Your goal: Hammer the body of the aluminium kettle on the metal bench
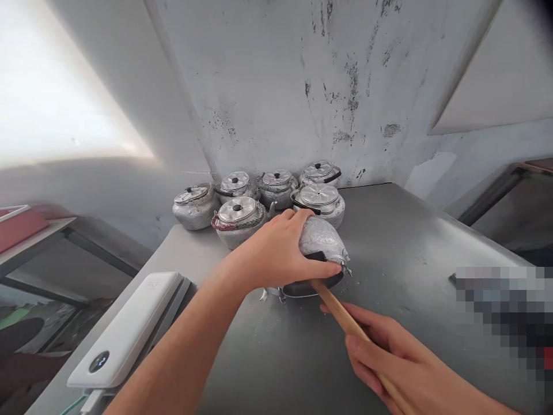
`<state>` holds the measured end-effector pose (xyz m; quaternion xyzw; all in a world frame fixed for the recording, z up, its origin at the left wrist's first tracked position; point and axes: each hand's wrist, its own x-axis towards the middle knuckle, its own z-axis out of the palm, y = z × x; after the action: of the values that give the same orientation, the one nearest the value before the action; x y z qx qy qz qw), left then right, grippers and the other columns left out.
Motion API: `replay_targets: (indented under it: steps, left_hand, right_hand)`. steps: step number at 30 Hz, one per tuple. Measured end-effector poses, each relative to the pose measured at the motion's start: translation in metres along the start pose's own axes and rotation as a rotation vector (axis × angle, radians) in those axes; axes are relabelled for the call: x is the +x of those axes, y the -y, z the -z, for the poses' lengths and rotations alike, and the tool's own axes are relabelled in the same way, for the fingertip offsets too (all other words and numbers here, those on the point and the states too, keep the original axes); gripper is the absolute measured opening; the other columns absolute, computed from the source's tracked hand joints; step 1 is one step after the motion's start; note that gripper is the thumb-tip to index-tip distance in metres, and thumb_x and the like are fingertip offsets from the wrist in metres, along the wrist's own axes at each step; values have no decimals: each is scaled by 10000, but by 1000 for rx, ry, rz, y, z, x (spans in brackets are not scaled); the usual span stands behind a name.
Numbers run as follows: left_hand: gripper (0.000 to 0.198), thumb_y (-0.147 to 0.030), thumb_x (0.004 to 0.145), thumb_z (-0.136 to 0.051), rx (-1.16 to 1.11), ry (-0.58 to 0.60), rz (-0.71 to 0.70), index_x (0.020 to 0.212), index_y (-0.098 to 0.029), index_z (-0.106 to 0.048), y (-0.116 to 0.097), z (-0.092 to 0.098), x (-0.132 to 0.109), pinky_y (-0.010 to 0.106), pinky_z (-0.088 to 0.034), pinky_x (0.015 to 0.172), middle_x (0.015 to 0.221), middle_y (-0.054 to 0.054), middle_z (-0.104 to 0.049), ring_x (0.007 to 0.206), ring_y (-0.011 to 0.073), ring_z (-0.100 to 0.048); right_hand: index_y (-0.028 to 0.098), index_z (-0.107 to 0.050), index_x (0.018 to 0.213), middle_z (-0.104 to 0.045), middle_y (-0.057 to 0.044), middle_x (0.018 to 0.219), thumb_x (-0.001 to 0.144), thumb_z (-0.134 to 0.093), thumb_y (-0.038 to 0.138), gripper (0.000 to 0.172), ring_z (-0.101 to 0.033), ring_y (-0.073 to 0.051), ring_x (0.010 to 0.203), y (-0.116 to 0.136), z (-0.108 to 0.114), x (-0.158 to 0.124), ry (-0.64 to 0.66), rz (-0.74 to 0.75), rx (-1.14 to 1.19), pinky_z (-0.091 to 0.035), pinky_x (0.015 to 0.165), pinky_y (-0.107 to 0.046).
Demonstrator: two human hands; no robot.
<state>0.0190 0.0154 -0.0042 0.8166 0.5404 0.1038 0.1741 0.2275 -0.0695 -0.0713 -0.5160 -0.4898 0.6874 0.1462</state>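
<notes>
Kettle [324, 237], one of seven, fills spread left grip [279, 249]; right grip [384, 349] clasps one stick [339, 310].

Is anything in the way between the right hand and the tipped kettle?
Nothing visible blocks it. The right hand holds a wooden stick that reaches the dented kettle's dark opening; the left hand grips the kettle from above, thumb over its rim.

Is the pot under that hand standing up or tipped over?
Tipped over: the silvery pot has its dark opening facing the person, with a wooden stick reaching in. The left hand holds it.
</notes>
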Motion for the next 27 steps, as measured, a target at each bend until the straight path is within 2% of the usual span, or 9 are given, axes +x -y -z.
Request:
replay_targets:
  steps: [2, 5, 9, 13, 18, 23, 27]
  left_hand:
    - [892, -771, 755, -682, -7, 18, 9, 1490, -311, -474, 1, 1, 0, 395, -494, 916, 1388, 94, -576, 1228, 371, -589]
    - [933, -767, 737, -704, -14, 43, 26, 1516, -323, -445, 1, 3, -1, 369, -508, 849, 1393, 90, -575, 1199, 364, -606]
    - [931, -757, 734, -713, -21, 50, 27, 1513, -324, -446, 2, 5, -1, 364, -516, 826, 1384, 89, -581, 1195, 362, -608]
    - [947, -761, 730, -716, -15, 46, 21, 1522, -324, -438, 2, 4, -1, 365, -510, 843, 1405, 89, -575, 1213, 370, -600]
    - [926, -711, 724, -754, -14, 58, 26, 1509, -330, -446, 1, 5, -2, 347, -510, 828, 1372, 78, -586, 1182, 348, -611]
    - [962, -740, 724, -747, -21, 77, 32, 1527, -323, -421, 2, 7, -1, 349, -514, 809, 1388, 81, -564, 1175, 339, -606]
    - [913, -719, 733, -758, -29, 79, 33, 1502, -340, -444, 2, 7, -1, 342, -521, 801, 1349, 62, -574, 1147, 312, -614]
  right_hand:
    - [260, -579, 939, -440, 77, 651, 856, -573, 614, 364, -320, -100, 493, -1, -1, 0, 10, -27, -7, -385, 391, -166]
    - [258, -539, 830, -465, 67, 651, 869, -584, 550, 297, -361, -95, 482, -4, -2, 1, 12, -57, -52, -381, 386, -167]
    - [250, -562, 902, -455, 80, 664, 924, -559, 516, 267, -365, -85, 476, -9, -2, 2, 7, 49, -45, -378, 407, -175]
    - [251, -529, 816, -457, 72, 664, 933, -567, 411, 202, -367, -87, 496, -8, -3, 2, 33, 29, -89, -362, 412, -170]
    - [251, -557, 889, -456, 69, 703, 942, -538, 478, 234, -390, -89, 501, -7, -2, 4, 1, 94, -86, -406, 434, -187]
    - [245, -535, 897, -478, 67, 712, 925, -539, 514, 270, -381, -82, 493, -10, 0, 4, 59, 19, -120, -393, 431, -190]
    - [247, -572, 1022, -440, 75, 705, 934, -476, 541, 321, -360, -95, 512, -11, -3, 2, 1, 109, -104, -417, 461, -208]
